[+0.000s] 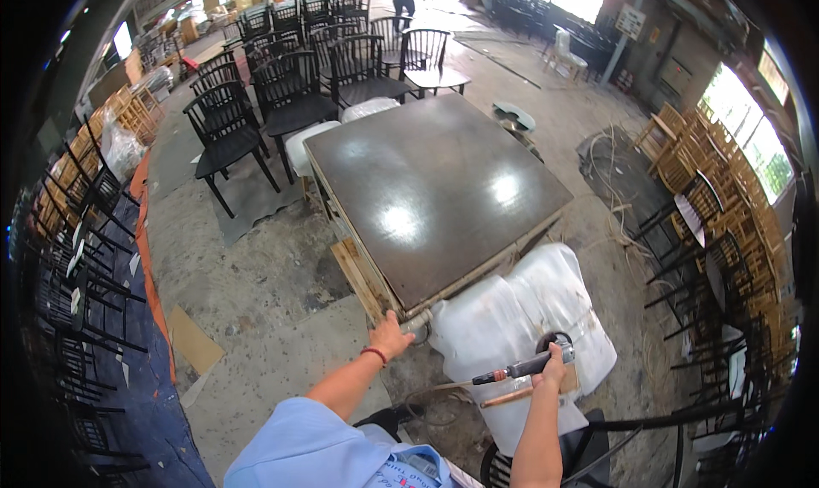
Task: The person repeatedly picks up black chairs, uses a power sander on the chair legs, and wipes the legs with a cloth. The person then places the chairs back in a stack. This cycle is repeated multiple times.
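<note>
Concrete floor [281, 275] spreads under everything here, and rows of black chairs [300, 123] fill the far left of it, while pale wooden chairs [678, 172] are crowded along the right. In the middle stands the table [444, 189], square and dark-topped, glossy with reflected light, one corner turned toward the worker. Up against its near right side sits a bulky bundle [503, 309] in whitish plastic wrapping; what is inside I can't make out. Away to the left, beside more stacked wood, a clear plastic bag [125, 151] bulges, its contents just as hard to tell. The power tool [525, 368] is up over the wrapped bundle, held in the worker's right hand [553, 370]. Its long axis runs nearly left to right, the round head at the right end and the slim black-and-red tail pointing left and slightly nearer the worker. The fingers of that hand close around the body next to the head, so most of the tool sticks out to their left. The left hand [390, 339] is loosely spread, thumb apart from the fingers, right by the table's near corner and next to a small greyish cylinder [417, 323]; whether it touches either, I can't say.
</note>
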The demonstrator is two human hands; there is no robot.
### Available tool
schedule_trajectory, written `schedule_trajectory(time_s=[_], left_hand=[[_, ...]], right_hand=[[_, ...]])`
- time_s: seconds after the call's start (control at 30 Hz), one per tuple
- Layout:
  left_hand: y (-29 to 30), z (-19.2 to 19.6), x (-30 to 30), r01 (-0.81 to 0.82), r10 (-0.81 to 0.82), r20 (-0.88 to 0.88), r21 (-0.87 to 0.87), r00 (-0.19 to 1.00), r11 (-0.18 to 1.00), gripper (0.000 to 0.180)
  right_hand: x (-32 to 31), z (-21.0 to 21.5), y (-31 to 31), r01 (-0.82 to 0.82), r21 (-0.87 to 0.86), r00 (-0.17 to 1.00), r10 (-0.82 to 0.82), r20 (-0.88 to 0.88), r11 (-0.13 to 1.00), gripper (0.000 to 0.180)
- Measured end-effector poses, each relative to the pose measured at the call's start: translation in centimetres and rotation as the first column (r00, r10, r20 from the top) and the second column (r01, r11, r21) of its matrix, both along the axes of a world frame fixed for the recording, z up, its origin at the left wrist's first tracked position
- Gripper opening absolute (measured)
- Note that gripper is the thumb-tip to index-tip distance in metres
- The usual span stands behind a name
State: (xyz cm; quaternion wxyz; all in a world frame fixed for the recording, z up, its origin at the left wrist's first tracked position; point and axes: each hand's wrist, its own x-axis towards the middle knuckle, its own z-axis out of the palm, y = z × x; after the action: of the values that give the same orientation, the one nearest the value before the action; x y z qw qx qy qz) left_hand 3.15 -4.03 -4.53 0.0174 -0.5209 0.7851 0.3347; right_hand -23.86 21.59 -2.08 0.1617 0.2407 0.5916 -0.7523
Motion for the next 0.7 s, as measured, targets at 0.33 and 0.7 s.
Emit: schedule_trajectory(time_s=[0.33,0.7], left_hand=[[-0.7,-0.6,-1.0,0.106,-0.107,0.014,0.072,0.994,0.992,0.053],[10.1,6.4,-1.8,0.554,-0.379,-0.427,0.437,0.821,0.709,0.065]], right_hand=[[-1.1,-4.0,-1.3,-0.241,0.594,0.817,0.49,-0.303,0.768,0.056],[19.1,6.5,6.3,-0.22,0.799,0.345,0.811,-0.473,0.56,0.059]])
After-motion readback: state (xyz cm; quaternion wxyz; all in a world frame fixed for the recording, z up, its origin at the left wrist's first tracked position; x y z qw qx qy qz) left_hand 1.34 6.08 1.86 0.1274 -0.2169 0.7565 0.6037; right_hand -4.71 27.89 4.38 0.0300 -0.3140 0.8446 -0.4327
